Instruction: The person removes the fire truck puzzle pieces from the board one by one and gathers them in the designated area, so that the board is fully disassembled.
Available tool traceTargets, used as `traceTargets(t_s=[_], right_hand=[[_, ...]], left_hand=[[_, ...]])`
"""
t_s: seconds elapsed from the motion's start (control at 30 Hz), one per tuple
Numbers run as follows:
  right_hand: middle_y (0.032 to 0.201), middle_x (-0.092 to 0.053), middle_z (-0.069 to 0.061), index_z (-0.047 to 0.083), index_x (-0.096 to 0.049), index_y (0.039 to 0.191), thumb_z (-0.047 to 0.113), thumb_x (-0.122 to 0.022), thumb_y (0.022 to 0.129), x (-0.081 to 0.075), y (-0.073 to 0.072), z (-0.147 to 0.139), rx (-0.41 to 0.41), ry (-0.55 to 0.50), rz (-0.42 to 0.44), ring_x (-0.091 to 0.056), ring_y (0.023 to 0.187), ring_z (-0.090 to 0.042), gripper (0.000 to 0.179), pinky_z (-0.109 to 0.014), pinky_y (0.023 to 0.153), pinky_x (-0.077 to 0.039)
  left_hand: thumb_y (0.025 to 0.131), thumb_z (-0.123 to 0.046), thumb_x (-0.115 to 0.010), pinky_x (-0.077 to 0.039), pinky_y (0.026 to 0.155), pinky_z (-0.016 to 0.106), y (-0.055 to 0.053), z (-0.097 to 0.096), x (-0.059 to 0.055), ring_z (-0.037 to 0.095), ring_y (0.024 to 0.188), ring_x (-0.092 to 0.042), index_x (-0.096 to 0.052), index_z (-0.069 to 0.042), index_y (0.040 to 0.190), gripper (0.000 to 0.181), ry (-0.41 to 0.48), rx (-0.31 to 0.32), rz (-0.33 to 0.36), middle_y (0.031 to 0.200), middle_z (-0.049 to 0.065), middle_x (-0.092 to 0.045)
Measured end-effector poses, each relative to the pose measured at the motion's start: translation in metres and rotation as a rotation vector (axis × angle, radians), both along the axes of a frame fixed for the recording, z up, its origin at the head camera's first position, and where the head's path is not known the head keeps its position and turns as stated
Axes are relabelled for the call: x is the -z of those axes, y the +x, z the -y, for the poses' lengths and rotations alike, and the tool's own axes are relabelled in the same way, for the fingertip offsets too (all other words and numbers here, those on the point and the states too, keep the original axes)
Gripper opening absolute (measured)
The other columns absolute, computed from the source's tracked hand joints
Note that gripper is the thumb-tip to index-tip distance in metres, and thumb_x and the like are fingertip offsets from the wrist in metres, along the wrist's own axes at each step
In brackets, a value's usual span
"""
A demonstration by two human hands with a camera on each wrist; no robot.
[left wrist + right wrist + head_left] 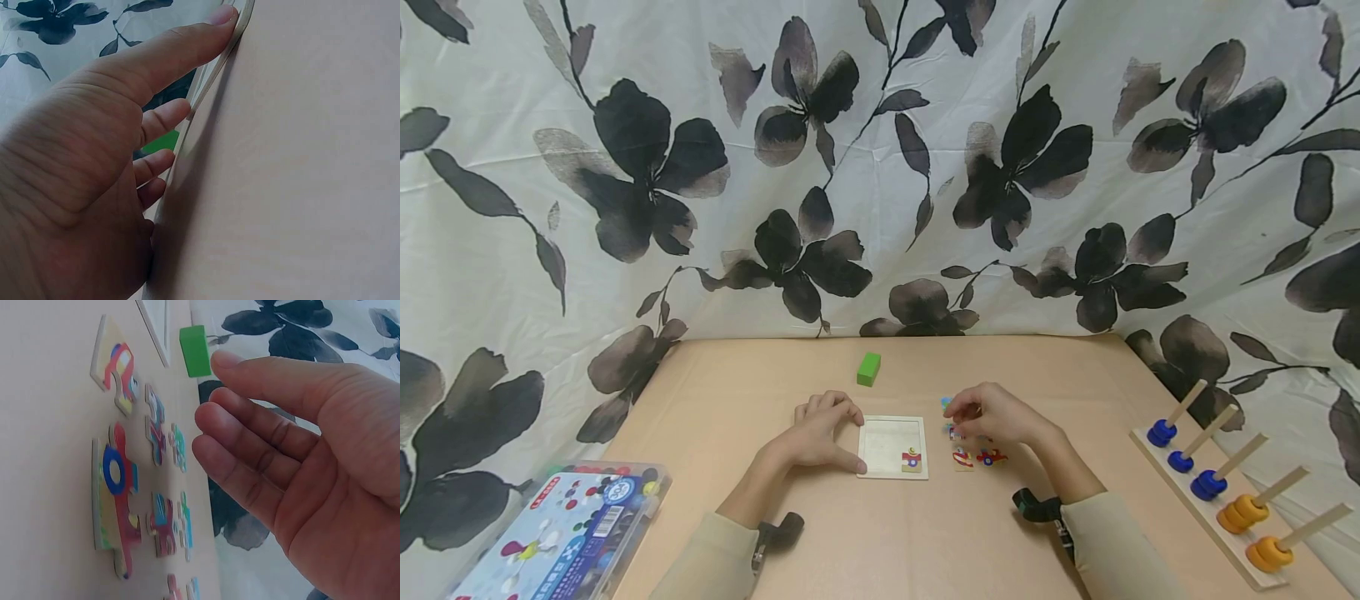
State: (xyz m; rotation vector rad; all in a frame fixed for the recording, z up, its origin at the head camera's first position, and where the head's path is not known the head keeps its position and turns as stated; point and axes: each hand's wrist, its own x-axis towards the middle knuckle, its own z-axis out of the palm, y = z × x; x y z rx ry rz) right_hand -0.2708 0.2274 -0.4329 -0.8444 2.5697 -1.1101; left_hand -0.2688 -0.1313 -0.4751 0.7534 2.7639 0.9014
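A pale wooden puzzle tray [880,446] lies on the table, with one printed puzzle piece [912,460] in its lower right corner. My left hand [822,429] rests along the tray's left side, thumb near the lower corner and forefinger near the upper one. In the left wrist view the thumb [181,53] lies on the tray's rim. My right hand [996,414] hovers over loose puzzle pieces to the right of the tray, its fingers loosely bent and holding nothing. Among them in the right wrist view are a red plane piece [119,494] and a red-and-yellow piece [119,365].
A green block [868,369] sits behind the tray. On the right stands a wooden peg board [1210,521] with blue and orange rings. At the front left is a clear plastic case [561,533] with a printed cover. A floral cloth [880,183] hangs behind the table.
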Motion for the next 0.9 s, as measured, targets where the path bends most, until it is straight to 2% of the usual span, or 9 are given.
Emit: traceTargets(t_s=[0.13,0.23,0.6,0.9], right_hand=[[0.104,-0.075,-0.017,-0.002,-0.075,0.111,0.002,-0.079,0.089,0.000,0.002,0.005,-0.017,-0.029,-0.009,-0.066,0.087,-0.014,0.023,-0.026,0.081,-0.056],[0.106,-0.075,-0.019,-0.002,-0.075,0.111,0.001,-0.078,0.089,0.001,0.003,0.009,-0.025,-0.036,-0.017,-0.066,0.088,-0.012,0.023,-0.026,0.082,-0.055],[0.108,-0.076,-0.014,0.001,-0.075,0.113,0.006,-0.079,0.090,0.006,0.007,0.024,-0.072,-0.021,-0.024,-0.067,0.089,-0.010,0.023,-0.028,0.083,-0.058],[0.102,-0.075,-0.007,0.006,-0.077,0.111,0.008,-0.081,0.089,0.009,0.006,0.032,-0.096,-0.006,-0.035,-0.066,0.086,-0.009,0.023,-0.028,0.082,-0.057]], left_hand=[[0.062,-0.055,-0.095,-0.021,0.107,0.054,0.000,0.000,0.001,0.033,0.138,-0.032,-0.063,-0.028,0.114,0.066,-0.001,0.002,0.000,0.148,0.003,-0.044],[0.062,-0.054,-0.095,-0.021,0.107,0.055,0.000,0.000,0.001,0.034,0.137,-0.032,-0.063,-0.028,0.114,0.066,0.001,0.004,0.000,0.148,0.004,-0.044],[0.061,-0.054,-0.095,-0.020,0.109,0.054,-0.001,0.000,0.001,0.032,0.137,-0.032,-0.063,-0.030,0.113,0.066,0.000,-0.005,0.004,0.148,0.001,-0.044],[0.060,-0.053,-0.096,-0.020,0.108,0.053,-0.001,0.000,0.001,0.032,0.136,-0.033,-0.063,-0.030,0.112,0.065,-0.004,-0.007,-0.005,0.147,0.001,-0.045]])
